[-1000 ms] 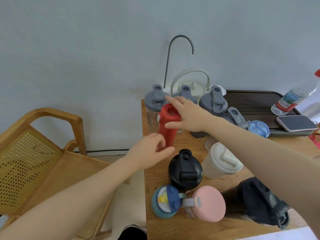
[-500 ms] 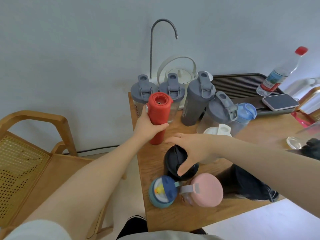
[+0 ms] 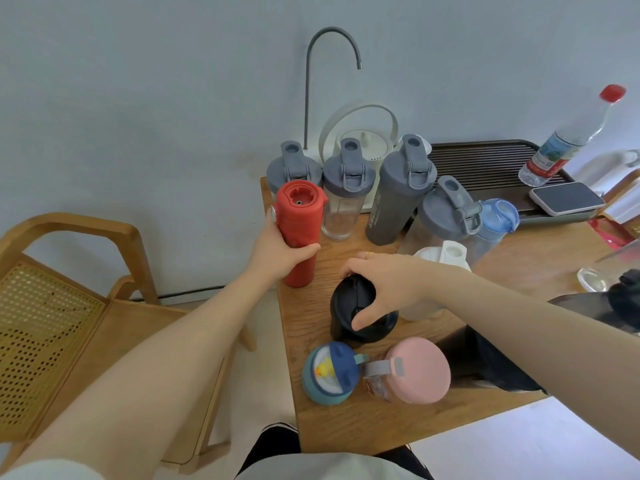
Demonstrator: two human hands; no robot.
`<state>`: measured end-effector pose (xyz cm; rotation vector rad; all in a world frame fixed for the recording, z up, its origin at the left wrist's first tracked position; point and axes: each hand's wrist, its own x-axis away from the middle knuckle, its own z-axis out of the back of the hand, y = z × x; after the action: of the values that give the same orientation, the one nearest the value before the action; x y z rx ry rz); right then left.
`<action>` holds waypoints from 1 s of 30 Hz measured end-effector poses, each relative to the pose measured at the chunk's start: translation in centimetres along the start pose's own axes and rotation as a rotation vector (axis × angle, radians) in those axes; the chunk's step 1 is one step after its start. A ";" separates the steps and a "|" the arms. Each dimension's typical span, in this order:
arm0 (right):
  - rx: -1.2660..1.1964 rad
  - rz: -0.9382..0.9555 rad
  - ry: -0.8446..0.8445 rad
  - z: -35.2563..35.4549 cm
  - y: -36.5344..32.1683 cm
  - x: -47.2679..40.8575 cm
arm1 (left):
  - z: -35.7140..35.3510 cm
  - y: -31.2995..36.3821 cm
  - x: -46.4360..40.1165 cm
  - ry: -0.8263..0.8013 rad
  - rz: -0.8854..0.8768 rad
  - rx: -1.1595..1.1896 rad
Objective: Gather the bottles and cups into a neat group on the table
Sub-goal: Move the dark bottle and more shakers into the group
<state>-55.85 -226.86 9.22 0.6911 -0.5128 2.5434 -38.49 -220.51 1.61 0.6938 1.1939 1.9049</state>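
Fingers of the left hand (image 3: 277, 249) wrap the red bottle (image 3: 299, 230); right hand (image 3: 384, 285) grips the black cup's lid (image 3: 360, 306).

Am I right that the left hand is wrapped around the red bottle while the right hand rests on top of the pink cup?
Not quite. In the head view the left hand does wrap around the red bottle, but the right hand grips the lid of the black cup. The pink cup stands untouched nearer the table's front edge.

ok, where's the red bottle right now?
In the head view the red bottle stands upright near the table's left edge, gripped by the left hand, just before the grey-lidded shakers.
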 end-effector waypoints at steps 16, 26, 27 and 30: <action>-0.216 0.090 0.529 4.6 5.0 7.9 | -3.5 10.6 7.9 0.544 -0.451 -0.235; -0.396 -0.088 1.018 -0.5 17.6 22.4 | -18.5 18.2 11.6 -0.266 -0.763 -0.337; -0.454 -0.107 1.049 -1.2 18.9 23.5 | -19.7 18.7 12.0 -0.307 -0.717 -0.396; -0.547 -0.137 0.885 -4.1 22.2 25.1 | -22.6 19.4 13.4 -0.387 -0.577 -0.501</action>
<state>-88.11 -235.23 14.50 -0.5558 -0.7328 2.1275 -69.48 -225.70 10.55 0.3626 0.5512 1.4082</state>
